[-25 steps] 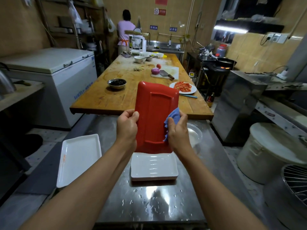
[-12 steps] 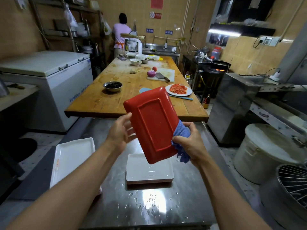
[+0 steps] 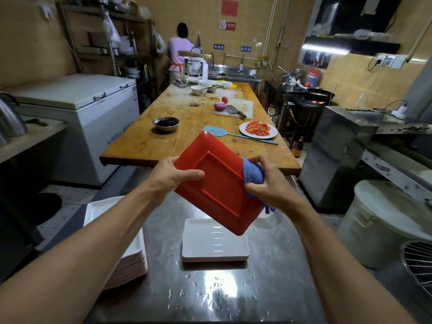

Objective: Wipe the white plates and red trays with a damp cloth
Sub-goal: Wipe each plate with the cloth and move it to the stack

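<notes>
A red rectangular tray (image 3: 219, 183) is held tilted in the air, its underside facing me. My left hand (image 3: 173, 176) grips its left edge, thumb across the back. My right hand (image 3: 271, 183) holds a bunched blue cloth (image 3: 253, 173) against the tray's right edge. Below the tray a small stack of white rectangular plates (image 3: 215, 242) lies on the wet steel table (image 3: 210, 293). A taller stack of white plates (image 3: 131, 258) stands at the table's left edge, partly hidden by my left forearm.
A long wooden table (image 3: 177, 141) lies beyond, with a bowl (image 3: 166, 123), a plate of red slices (image 3: 258, 130), a blue swatter (image 3: 224, 134) and a cutting board (image 3: 236, 108). A person (image 3: 178, 52) stands at the far end. A white bucket (image 3: 383, 220) is right, a chest freezer (image 3: 88, 113) left.
The red tray has been turned from upright to a diagonal tilt and lowered a little. My right hand with the cloth has shifted along its right edge.
</notes>
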Action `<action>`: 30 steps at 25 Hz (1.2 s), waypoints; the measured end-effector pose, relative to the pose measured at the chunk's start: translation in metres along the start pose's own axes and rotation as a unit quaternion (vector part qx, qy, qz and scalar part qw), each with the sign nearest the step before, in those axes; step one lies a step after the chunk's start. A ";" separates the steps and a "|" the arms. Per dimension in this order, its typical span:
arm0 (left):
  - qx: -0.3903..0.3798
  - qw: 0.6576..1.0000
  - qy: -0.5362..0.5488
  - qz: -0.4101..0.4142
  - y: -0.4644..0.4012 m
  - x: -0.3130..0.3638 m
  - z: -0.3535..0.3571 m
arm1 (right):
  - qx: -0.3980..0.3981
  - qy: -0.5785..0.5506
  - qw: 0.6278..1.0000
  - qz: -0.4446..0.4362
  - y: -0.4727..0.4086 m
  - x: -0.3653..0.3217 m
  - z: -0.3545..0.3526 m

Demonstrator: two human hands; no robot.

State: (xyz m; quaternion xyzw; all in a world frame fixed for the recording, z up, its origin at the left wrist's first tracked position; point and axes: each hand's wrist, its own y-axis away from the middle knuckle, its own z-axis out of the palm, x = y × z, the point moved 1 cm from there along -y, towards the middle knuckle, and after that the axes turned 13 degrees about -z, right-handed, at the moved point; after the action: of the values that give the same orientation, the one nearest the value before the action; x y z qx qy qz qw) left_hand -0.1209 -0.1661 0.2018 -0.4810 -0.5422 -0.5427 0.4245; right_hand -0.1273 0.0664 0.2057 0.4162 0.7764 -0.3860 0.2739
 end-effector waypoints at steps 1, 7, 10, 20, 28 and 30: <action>0.009 1.000 0.012 0.001 0.000 -0.002 0.004 | 0.004 0.043 0.999 -0.032 -0.005 -0.003 0.007; 0.057 0.989 0.131 -0.046 0.000 -0.013 -0.002 | 0.047 0.133 0.988 -0.059 -0.003 0.010 0.011; 0.052 0.971 0.210 -0.096 0.000 -0.022 -0.001 | 0.078 0.067 0.994 -0.035 0.006 0.016 0.015; 0.121 0.906 0.329 -0.237 -0.002 -0.040 0.007 | 0.020 0.198 0.975 -0.103 0.052 0.035 0.060; 0.125 0.893 0.373 -0.218 0.009 -0.049 0.015 | -0.004 0.272 0.948 -0.162 0.030 -0.009 0.137; 0.152 0.902 0.349 -0.201 0.012 -0.052 0.004 | -0.019 0.239 0.959 -0.150 0.017 -0.017 0.145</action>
State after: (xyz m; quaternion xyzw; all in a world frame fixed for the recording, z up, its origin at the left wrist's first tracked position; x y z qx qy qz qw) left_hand -0.0999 -0.1664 0.1525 -0.0710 -0.5201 -0.6609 0.5363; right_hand -0.0892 -0.0551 0.1319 0.3696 0.8800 -0.2971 0.0276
